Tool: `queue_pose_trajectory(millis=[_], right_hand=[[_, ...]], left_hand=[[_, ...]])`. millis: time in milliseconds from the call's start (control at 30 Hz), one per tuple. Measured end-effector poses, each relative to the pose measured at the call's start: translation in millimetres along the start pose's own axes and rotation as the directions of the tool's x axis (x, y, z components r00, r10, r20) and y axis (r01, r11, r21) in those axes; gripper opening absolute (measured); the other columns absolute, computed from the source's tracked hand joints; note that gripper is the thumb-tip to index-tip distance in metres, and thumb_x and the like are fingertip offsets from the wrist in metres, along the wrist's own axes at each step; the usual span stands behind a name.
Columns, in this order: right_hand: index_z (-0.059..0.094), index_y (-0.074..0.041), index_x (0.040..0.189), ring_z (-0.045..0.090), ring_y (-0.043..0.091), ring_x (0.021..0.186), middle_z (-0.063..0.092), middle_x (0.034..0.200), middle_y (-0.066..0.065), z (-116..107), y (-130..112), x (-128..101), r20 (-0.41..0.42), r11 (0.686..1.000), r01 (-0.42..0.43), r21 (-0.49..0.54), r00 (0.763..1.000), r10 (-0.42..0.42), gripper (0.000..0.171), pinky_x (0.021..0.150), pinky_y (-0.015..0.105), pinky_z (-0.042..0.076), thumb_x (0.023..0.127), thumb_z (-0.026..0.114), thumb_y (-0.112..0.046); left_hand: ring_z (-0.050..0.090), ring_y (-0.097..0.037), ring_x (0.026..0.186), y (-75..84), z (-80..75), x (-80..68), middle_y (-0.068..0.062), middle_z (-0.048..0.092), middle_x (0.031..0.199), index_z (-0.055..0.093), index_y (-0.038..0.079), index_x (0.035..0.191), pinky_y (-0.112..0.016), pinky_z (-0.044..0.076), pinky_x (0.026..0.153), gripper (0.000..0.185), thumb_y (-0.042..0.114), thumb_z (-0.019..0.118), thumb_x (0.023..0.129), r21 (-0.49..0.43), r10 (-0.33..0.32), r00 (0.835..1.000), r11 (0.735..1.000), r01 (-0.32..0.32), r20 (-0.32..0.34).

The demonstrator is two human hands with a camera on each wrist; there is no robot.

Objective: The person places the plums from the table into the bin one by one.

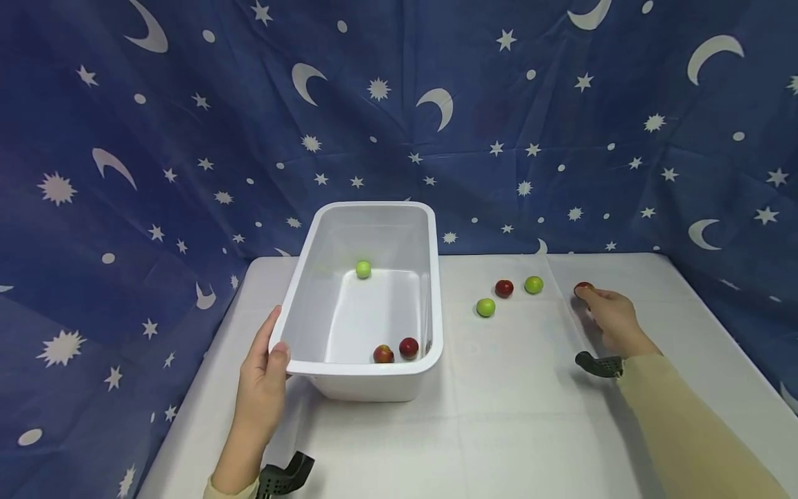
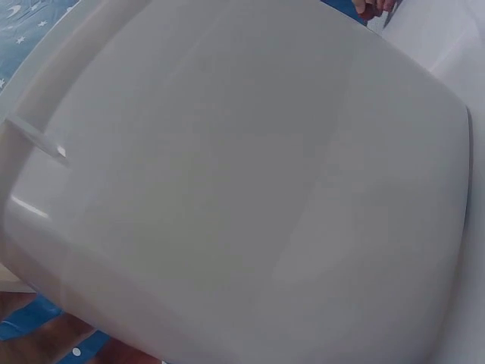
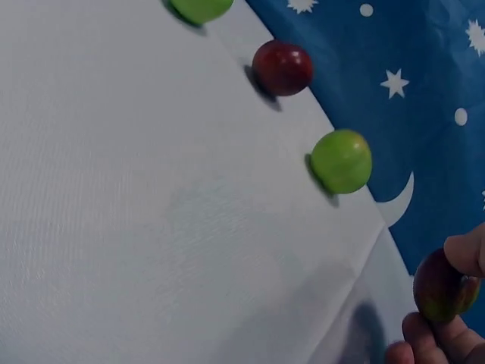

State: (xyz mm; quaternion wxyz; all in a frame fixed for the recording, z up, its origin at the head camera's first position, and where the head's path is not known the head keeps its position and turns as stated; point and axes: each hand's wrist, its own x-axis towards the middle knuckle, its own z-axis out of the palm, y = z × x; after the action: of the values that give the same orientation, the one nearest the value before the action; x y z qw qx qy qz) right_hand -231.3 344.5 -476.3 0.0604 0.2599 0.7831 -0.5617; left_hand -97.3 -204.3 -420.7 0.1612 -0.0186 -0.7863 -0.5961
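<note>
My left hand (image 1: 262,388) grips the near left corner of a white plastic tub (image 1: 359,369), its thumb at the rim. The tub's near end is tilted up. Inside lie a green plum (image 1: 364,269) towards the far end and two red plums (image 1: 409,348) at the near end. At the right side of the table, my right hand (image 1: 614,322) pinches a dark red plum (image 3: 437,287) with a greenish patch between thumb and fingers. The left wrist view is mostly filled by the tub's wall (image 2: 242,182).
Between the tub and my right hand, another red plum (image 1: 504,288) and two green plums (image 1: 533,285) lie on the white tablecloth (image 1: 511,388). A dark blue cloth (image 1: 474,187) with moons and stars hangs behind the table and along its left side.
</note>
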Motion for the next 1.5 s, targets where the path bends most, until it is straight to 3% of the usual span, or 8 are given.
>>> queue_pose_trajectory(millis=[167, 333, 667, 800, 933, 1033, 1200, 1500], right_hand=[[0.028, 0.002, 0.149, 0.042, 0.031, 0.119, 0.037, 0.141, 0.020, 3.1, -10.8, -5.7, -0.004, 0.998, 0.063, -0.026, 0.998, -0.063, 0.087, 0.093, 0.043, 0.040, 0.092, 0.053, -0.058], [0.029, 0.000, 0.149, 0.039, 0.032, 0.125, 0.038, 0.143, 0.020, 9.5, -21.9, -9.2, 0.011, 0.992, 0.116, -0.044, 0.993, -0.115, 0.087, 0.103, 0.047, 0.037, 0.091, 0.052, -0.060], [0.037, 0.001, 0.142, 0.049, 0.029, 0.116, 0.047, 0.135, 0.019, 25.4, -49.7, -31.3, 0.056, 0.960, 0.275, -0.060, 0.961, -0.272, 0.078, 0.099, 0.042, 0.042, 0.092, 0.055, -0.056], [0.039, 0.001, 0.139, 0.050, 0.031, 0.115, 0.051, 0.131, 0.019, 32.1, -53.0, -36.3, 0.093, 0.944, 0.318, -0.085, 0.946, -0.310, 0.076, 0.090, 0.032, 0.047, 0.091, 0.057, -0.055], [0.040, 0.000, 0.137, 0.050, 0.034, 0.114, 0.052, 0.125, 0.017, 36.8, -53.1, -37.2, 0.108, 0.937, 0.334, -0.106, 0.940, -0.323, 0.076, 0.091, 0.036, 0.047, 0.090, 0.058, -0.056], [0.042, -0.002, 0.136, 0.051, 0.032, 0.111, 0.053, 0.123, 0.016, 39.2, -55.8, -38.6, 0.103, 0.932, 0.344, -0.117, 0.937, -0.333, 0.075, 0.094, 0.043, 0.045, 0.089, 0.060, -0.057], [0.044, -0.002, 0.133, 0.054, 0.026, 0.105, 0.055, 0.121, 0.015, 42.7, -62.1, -44.4, 0.104, 0.918, 0.369, -0.143, 0.928, -0.357, 0.072, 0.085, 0.030, 0.047, 0.089, 0.061, -0.056], [0.044, -0.005, 0.135, 0.051, 0.025, 0.104, 0.052, 0.122, 0.014, 46.9, -73.0, -56.1, 0.130, 0.912, 0.384, -0.141, 0.921, -0.368, 0.073, 0.085, 0.032, 0.047, 0.088, 0.063, -0.056]], left_hand=[[0.051, -0.021, 0.113, 0.7, -0.3, -0.9, 0.002, 0.042, 0.145, 0.037, 0.038, 0.148, -0.018, 0.049, 0.079, 0.048, 0.020, 0.038, 0.103, 0.028, -0.013, 1.000, 1.000, 0.014, -0.016], [0.051, -0.024, 0.114, 2.1, 0.4, -0.6, -0.001, 0.042, 0.146, 0.038, 0.034, 0.148, -0.018, 0.050, 0.080, 0.048, 0.017, 0.038, 0.103, 0.000, 0.011, 1.000, 1.000, -0.011, -0.013], [0.052, -0.023, 0.112, -0.5, 0.4, 2.2, 0.001, 0.042, 0.146, 0.037, 0.037, 0.148, -0.018, 0.050, 0.079, 0.048, 0.019, 0.038, 0.104, 0.025, 0.007, 1.000, 1.000, -0.007, 0.001], [0.047, -0.025, 0.122, 4.4, -6.3, 2.5, 0.000, 0.035, 0.151, 0.033, 0.037, 0.149, -0.015, 0.046, 0.084, 0.048, 0.021, 0.040, 0.105, 0.064, -0.005, 0.998, 0.998, 0.001, 0.056], [0.041, -0.026, 0.130, 10.9, -15.6, 5.1, -0.004, 0.031, 0.154, 0.029, 0.034, 0.151, -0.011, 0.041, 0.089, 0.051, 0.020, 0.042, 0.104, 0.099, -0.016, 0.992, 0.995, 0.003, 0.124], [0.048, -0.025, 0.124, 12.6, -22.0, 9.3, -0.012, 0.041, 0.146, 0.029, 0.032, 0.152, -0.012, 0.043, 0.087, 0.052, 0.018, 0.044, 0.104, 0.118, -0.009, 0.990, 0.993, -0.008, 0.142], [0.060, -0.014, 0.108, 12.5, -28.6, 16.6, -0.017, 0.053, 0.132, 0.038, 0.025, 0.149, -0.021, 0.053, 0.077, 0.050, 0.012, 0.047, 0.102, 0.058, 0.001, 0.987, 0.998, -0.011, 0.159], [0.058, -0.014, 0.111, 10.2, -22.4, 12.6, -0.018, 0.043, 0.144, 0.035, 0.022, 0.151, -0.029, 0.056, 0.073, 0.048, 0.016, 0.044, 0.104, -0.047, -0.032, 0.982, 0.998, 0.042, 0.188]])
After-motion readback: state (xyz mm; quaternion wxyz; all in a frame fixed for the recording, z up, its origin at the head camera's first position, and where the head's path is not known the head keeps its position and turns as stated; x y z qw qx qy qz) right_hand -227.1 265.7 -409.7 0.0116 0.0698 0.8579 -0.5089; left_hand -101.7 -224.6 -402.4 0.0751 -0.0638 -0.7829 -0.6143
